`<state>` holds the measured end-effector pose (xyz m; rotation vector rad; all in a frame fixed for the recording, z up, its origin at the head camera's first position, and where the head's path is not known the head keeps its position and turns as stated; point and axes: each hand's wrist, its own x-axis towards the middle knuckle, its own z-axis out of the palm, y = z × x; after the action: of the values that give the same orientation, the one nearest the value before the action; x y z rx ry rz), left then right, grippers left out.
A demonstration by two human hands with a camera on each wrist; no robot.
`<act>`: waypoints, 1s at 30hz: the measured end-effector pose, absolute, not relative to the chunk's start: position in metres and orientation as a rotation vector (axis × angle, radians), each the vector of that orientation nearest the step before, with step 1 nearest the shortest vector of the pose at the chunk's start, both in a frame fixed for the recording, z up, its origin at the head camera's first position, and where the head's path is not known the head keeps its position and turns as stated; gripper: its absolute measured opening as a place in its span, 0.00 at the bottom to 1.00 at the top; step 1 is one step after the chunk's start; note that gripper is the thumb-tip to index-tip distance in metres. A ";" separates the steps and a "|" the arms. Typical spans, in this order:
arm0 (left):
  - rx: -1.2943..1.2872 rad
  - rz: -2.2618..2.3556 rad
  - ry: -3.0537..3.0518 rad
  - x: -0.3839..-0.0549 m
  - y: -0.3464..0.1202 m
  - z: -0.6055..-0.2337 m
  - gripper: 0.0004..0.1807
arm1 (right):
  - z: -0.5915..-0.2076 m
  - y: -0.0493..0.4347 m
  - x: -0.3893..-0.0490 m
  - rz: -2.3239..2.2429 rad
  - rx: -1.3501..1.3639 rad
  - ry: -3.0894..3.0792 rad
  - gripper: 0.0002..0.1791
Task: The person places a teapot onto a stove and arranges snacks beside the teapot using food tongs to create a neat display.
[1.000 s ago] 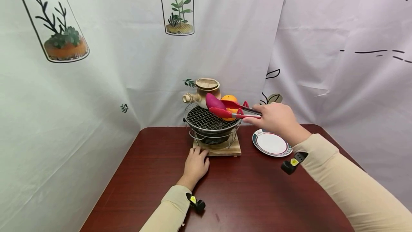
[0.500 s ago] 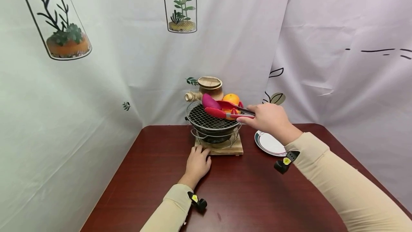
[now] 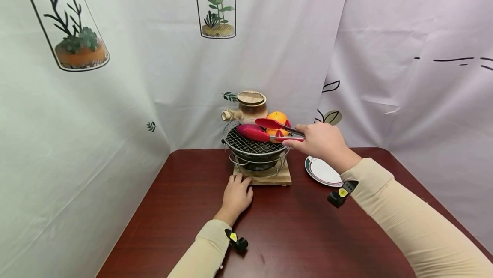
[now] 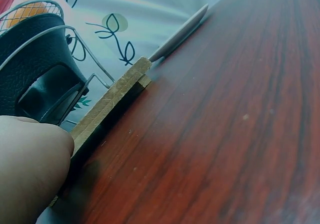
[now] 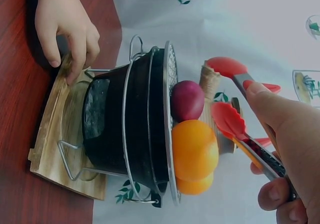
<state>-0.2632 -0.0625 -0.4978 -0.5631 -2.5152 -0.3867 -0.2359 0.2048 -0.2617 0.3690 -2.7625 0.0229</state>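
My right hand (image 3: 323, 141) grips red-tipped metal tongs (image 5: 241, 79). The tongs' two tips stand apart in the right wrist view, with nothing held between them. A purple sweet potato (image 5: 187, 101) lies on the wire mesh (image 3: 240, 143) of a round black grill (image 5: 142, 119), beside two oranges (image 5: 195, 149). From the head view, the lower tip overlaps the sweet potato. My left hand (image 3: 236, 198) holds the near left edge of the wooden board (image 3: 283, 179) under the grill, a finger on top and the thumb at the side.
A brown and cream pot (image 3: 252, 109) with a wooden lid and side handle stands at the back of the grill. Right of the board, a white plate (image 3: 323, 173) with a patterned rim is partly hidden by my right arm. Patterned cloth hangs behind the table (image 3: 281, 226).
The sweet potato, earlier clamped in the tongs over the grill, has come down onto the mesh. The tongs have spread apart around it. My left hand stays at the board.
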 end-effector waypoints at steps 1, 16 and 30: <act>-0.564 -0.387 -2.515 -0.263 -0.062 -0.498 0.15 | -0.261 0.205 -0.235 0.029 0.364 -2.769 0.44; -0.562 -0.374 -2.525 -0.263 -0.063 -0.498 0.15 | -0.244 0.252 -0.233 0.140 0.193 -2.744 0.47; -0.555 -0.403 -2.534 -0.262 -0.062 -0.497 0.16 | -0.254 0.319 -0.236 0.158 -0.021 -2.803 0.56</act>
<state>-0.2623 -0.0620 -0.4974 -0.5554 -2.5340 -0.4034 -0.2365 0.3190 -0.2537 -0.0213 -2.8029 0.1579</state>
